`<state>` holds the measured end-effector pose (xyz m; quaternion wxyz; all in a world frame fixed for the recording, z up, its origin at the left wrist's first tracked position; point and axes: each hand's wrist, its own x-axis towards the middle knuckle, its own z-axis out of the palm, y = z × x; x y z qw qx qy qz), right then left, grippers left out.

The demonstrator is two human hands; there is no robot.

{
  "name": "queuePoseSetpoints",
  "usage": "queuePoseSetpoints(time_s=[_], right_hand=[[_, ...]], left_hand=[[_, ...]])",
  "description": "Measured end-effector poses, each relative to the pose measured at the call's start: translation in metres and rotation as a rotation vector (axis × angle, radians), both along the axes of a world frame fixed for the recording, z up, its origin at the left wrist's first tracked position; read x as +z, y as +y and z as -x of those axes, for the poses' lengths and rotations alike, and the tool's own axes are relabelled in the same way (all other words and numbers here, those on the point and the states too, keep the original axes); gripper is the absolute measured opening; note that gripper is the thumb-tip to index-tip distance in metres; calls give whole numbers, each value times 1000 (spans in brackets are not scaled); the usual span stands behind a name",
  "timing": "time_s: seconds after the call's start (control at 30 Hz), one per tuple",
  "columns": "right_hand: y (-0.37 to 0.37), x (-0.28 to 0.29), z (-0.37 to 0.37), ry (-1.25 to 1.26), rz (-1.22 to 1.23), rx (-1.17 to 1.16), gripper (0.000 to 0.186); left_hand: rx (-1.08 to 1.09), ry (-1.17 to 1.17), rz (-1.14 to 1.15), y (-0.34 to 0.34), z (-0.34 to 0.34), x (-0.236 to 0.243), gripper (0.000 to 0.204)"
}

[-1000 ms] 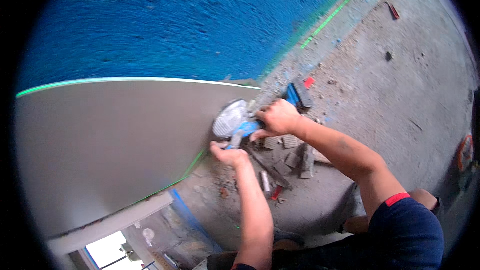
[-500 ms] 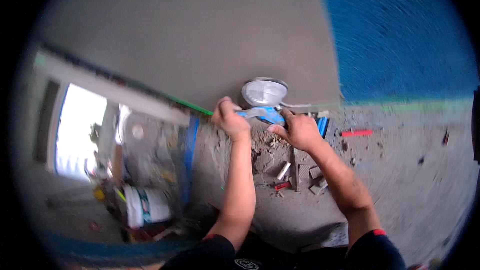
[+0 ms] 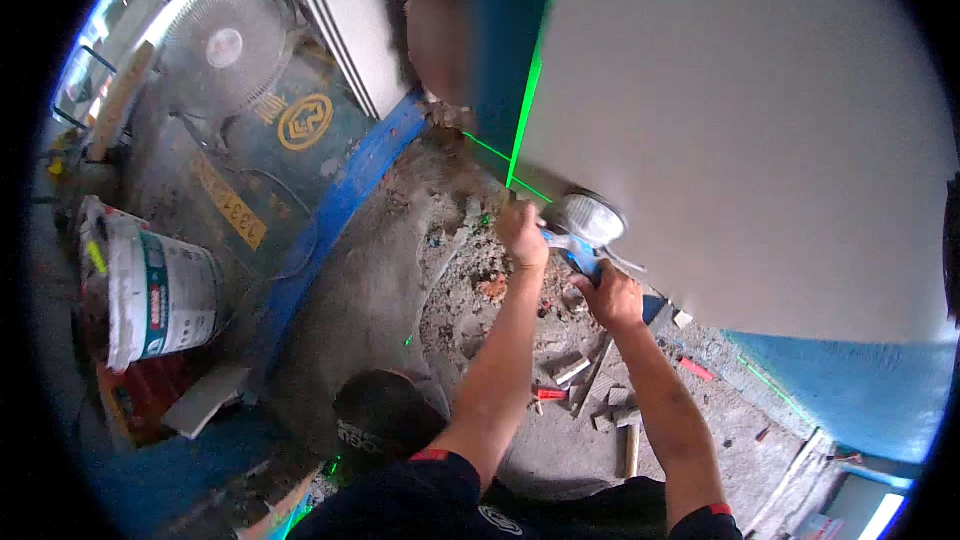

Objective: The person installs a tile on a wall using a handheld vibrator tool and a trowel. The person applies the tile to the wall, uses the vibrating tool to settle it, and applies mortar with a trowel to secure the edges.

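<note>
Both my hands grip a blue-and-grey hand tool with a round, pale, ribbed head (image 3: 592, 218); its exact kind is unclear. My left hand (image 3: 522, 234) is closed around its grey side handle, slightly blurred. Wrapped round its blue body is my right hand (image 3: 612, 297). The dark rim of the round head meets the face of a large grey tile panel (image 3: 740, 130), low down and close to its left corner. Bright green laser lines (image 3: 524, 125) run along the panel's left edge and cross near that corner.
Rubble, grey offcuts (image 3: 618, 397) and red pieces (image 3: 697, 369) litter the floor below my hands. A dark cap (image 3: 388, 412) shows at lower left. Left stand a white bucket (image 3: 178, 290) and a fan (image 3: 222, 40), beside a blue floor strip (image 3: 350, 185). Blue-coated wall (image 3: 850, 380) borders the panel.
The view has turned, bringing the panel's left edge and the bucket and fan closer. The tool now sits nearer the panel's left corner. Both hands keep their hold on it.
</note>
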<state>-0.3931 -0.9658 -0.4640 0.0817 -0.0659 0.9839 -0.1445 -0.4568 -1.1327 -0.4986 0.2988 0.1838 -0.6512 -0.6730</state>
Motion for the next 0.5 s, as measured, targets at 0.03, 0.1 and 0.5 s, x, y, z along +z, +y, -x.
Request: queuePoseSetpoints(time_s=[0.03,0.1,0.5], right_hand=[[-6,-10,3,-24,-18,-15,68],[3,-25,1,57,-26,-16,65],[-5,-16,13,31,-35,88,60]], left_hand=[[-38,-15,-144,-3,6,-7,27],[-54,-104,-271,8,8,-10,34],[85,-323,-591,-5,14,21,35]])
